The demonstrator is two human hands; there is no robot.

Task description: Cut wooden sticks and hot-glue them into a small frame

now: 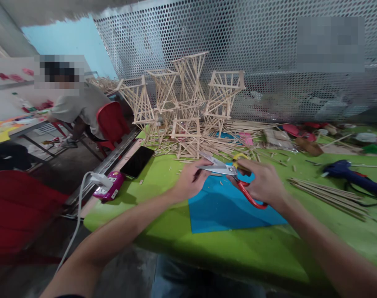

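My right hand point(264, 182) is closed on the handles of a pair of scissors point(228, 169), one handle loop red and the other yellow. The blades are spread apart and point left. Close against the blade tips, my left hand point(191, 179) has its fingers curled together; whatever is pinched there is too small or hidden to make out. Both hands are above a blue sheet point(219, 211) lying on the green tabletop point(157, 198). Just beyond them stands a construction of thin wooden sticks point(186, 127), with loose sticks point(219, 147) piled around its base.
Left of the sheet lie a black phone point(138, 161) and a purple power strip point(114, 186) with a white plug. To the right are a bundle of sticks point(327, 198) and a blue glue gun point(343, 170). A person point(82, 105) sits at another table.
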